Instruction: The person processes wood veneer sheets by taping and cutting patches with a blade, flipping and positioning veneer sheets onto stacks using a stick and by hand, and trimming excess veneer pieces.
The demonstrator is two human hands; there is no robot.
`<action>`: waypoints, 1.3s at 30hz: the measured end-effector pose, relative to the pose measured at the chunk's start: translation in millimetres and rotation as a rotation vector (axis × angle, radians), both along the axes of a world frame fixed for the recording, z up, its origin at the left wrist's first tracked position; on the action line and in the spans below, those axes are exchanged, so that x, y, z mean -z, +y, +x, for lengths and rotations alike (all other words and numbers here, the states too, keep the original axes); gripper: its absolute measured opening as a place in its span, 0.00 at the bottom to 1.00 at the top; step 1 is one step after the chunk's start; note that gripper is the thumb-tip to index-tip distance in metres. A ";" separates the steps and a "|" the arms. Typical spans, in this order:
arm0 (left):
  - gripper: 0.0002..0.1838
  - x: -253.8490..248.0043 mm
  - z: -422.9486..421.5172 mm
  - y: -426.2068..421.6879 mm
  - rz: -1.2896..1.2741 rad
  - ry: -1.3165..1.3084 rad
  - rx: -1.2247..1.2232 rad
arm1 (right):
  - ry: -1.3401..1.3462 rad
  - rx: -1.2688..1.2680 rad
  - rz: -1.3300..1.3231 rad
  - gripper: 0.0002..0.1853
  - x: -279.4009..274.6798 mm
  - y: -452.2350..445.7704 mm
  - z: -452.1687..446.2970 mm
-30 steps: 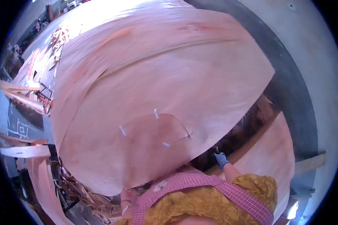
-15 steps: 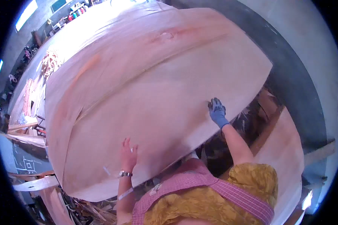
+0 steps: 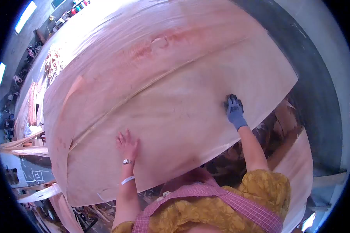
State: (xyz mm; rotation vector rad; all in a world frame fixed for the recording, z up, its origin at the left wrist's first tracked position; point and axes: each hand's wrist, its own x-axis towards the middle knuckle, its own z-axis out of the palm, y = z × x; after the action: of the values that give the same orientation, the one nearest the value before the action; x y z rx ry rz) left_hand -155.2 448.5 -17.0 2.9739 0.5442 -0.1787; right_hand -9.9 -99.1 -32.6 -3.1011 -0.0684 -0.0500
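A large, thin, pale pinkish wood veneer sheet (image 3: 175,132) spreads out in front of me, with a long raised seam or narrow strip (image 3: 144,88) running diagonally across it. On its near left part lies my left hand (image 3: 127,146), bare, fingers spread, wearing a wristwatch (image 3: 127,161) and, lower on the forearm, a white band (image 3: 127,179). Further right, my right hand (image 3: 235,110) rests on the sheet near its right edge. It wears a blue-grey glove with dark fingertips, and its fingers are stretched out. Neither hand holds anything.
Reddish stains mark the veneer around a round knot-like spot (image 3: 159,43). Scrap veneer (image 3: 229,159) lies below the sheet's near edge. Another sheet (image 3: 297,167) stands at my right. Loose wood strips (image 3: 27,145) stick out at the left, and a shavings pile (image 3: 53,64) lies farther back.
My left hand has moved forward and a little left, its fingers now spread on the veneer. The right hand appears slightly farther right. The whole view has shifted.
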 end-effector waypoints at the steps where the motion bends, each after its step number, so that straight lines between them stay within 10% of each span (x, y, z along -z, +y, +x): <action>1: 0.44 -0.2 3.6 -2.5 0.006 0.003 0.008 | 0.003 0.003 0.010 0.29 0.0 -2.3 1.9; 16: 0.44 -33.3 -109.7 -33.6 -0.042 0.121 0.094 | 0.121 0.020 -0.052 0.28 10.3 -53.9 -180.3; 27: 0.46 -6.3 -39.6 -56.6 0.007 0.060 0.006 | -0.074 -0.008 -0.094 0.27 -18.4 -41.0 7.8; 39: 0.49 -29.2 -82.1 -100.1 0.043 0.182 -0.049 | 0.111 -0.211 -0.034 0.32 -13.9 -106.8 -78.8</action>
State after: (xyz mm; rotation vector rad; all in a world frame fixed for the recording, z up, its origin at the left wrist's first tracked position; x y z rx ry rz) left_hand -237.3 348.4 12.2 3.0001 0.6484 -0.4416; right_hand -88.7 -205.9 -18.7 -3.1028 -0.3956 0.1302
